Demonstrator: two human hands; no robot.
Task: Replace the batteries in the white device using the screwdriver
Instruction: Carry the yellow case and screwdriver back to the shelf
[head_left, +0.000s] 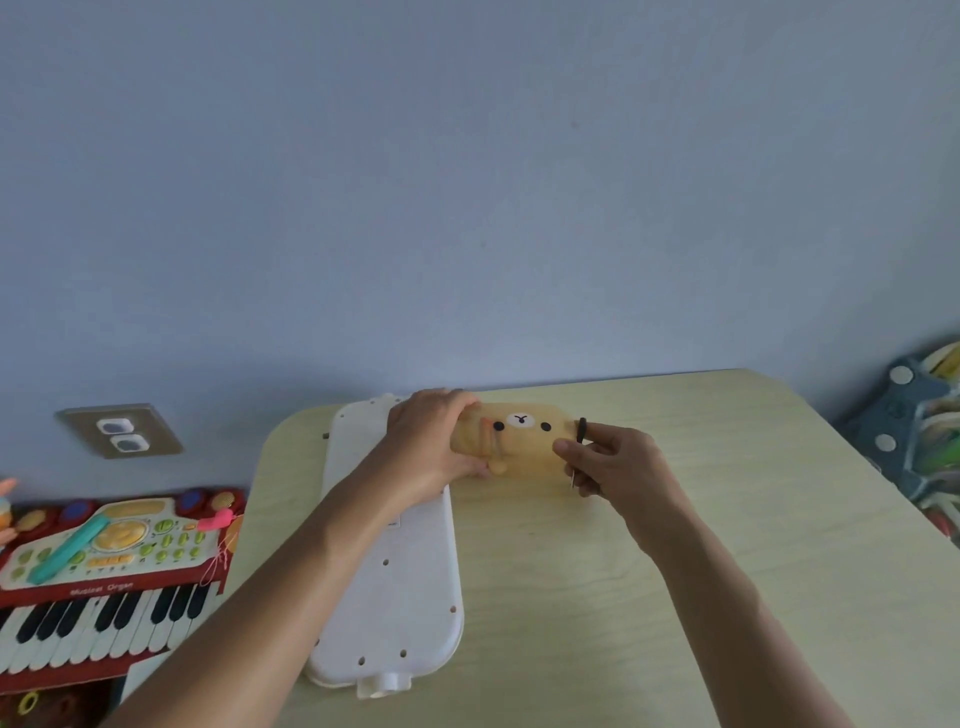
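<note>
Beyond both hands, the pale wooden table (675, 571) ends at its far edge against a blue wall; bare tabletop stretches right of the right hand (615, 460) and towards the viewer. Under the left forearm lies the white device (395, 587), face down, one end at the near edge. Left hand (434, 441) is closed around one end of a tan bear pouch (519, 441); the right one pinches a small black-handled screwdriver (581, 441) at the other end.

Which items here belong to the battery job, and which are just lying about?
Job:
- white device, lying on the table
- screwdriver in the right hand
- bear pouch, gripped by the left hand; likely a tool pouch

Lying about:
- toy keyboard
- wall socket
- toy bin
</note>
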